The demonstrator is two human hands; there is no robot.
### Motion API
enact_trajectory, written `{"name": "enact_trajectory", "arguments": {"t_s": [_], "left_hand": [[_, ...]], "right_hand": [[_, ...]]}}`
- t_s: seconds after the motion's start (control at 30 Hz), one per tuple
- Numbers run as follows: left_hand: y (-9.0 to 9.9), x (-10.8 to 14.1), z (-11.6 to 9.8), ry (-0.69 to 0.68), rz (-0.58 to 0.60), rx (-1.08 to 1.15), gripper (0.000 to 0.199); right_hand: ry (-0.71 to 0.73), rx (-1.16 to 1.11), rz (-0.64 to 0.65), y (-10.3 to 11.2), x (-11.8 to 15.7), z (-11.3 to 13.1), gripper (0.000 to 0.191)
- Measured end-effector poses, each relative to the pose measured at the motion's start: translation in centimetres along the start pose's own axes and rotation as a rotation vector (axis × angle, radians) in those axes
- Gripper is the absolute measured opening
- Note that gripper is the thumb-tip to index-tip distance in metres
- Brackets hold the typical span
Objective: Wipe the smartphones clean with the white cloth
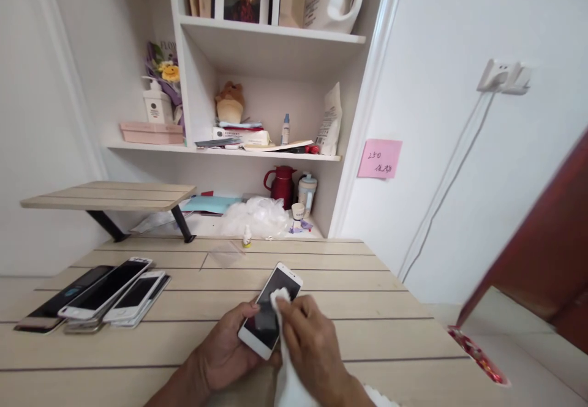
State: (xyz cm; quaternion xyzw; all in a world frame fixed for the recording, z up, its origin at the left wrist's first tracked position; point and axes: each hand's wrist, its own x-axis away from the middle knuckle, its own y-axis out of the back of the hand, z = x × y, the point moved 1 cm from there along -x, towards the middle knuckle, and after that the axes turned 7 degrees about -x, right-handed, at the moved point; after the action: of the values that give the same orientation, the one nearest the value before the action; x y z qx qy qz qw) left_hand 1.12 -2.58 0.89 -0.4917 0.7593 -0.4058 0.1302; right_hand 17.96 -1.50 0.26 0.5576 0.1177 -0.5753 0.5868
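Observation:
A white smartphone [263,333] with a dark screen lies tilted in my left hand [226,350], the thumb along its left edge and the other fingers mostly hidden underneath. My right hand [315,349] pinches a white cloth [290,382], which could also be a tissue. A bunched tip of the cloth rests against the phone's screen, and the rest hangs down below the hand. Both hands are just above the near part of the wood-plank table [367,303].
Several phones [105,291] lie in stacks at the table's left. Behind them stands a small raised shelf [110,193] on black legs. A small bottle [247,235] and a clear plastic bag [225,254] are toward the back, before a crumpled plastic bag [257,216] and a red jug [282,186].

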Motion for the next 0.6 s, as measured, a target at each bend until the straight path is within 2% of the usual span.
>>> {"name": "enact_trajectory", "arguments": {"t_s": [0.1, 0.27, 0.43, 0.53, 0.6], "left_hand": [[0.1, -0.3, 0.3, 0.003, 0.063, -0.059, 0.033], [0.7, -0.7, 0.8, -0.025, 0.02, -0.132, 0.027], [-0.1, -0.8, 1.1, -0.04, 0.009, -0.174, 0.045], [-0.8, -0.8, 1.4, -0.073, -0.005, -0.15, 0.036], [-1.0, -0.7, 1.6, -0.1, -0.003, -0.139, 0.032]], "right_hand": [[-0.105, 0.027, -0.153, 0.4, -0.3, -0.8, 0.033], [-0.001, 0.004, -0.08, 0.2, -0.3, -0.9, 0.037], [-0.104, -0.008, -0.212, 0.4, -0.4, -1.3, 0.036], [-0.034, -0.031, -0.154, 0.3, -0.4, -1.2, 0.041], [-0.029, -0.052, -0.173, 0.3, -0.5, -1.2, 0.041]]}}
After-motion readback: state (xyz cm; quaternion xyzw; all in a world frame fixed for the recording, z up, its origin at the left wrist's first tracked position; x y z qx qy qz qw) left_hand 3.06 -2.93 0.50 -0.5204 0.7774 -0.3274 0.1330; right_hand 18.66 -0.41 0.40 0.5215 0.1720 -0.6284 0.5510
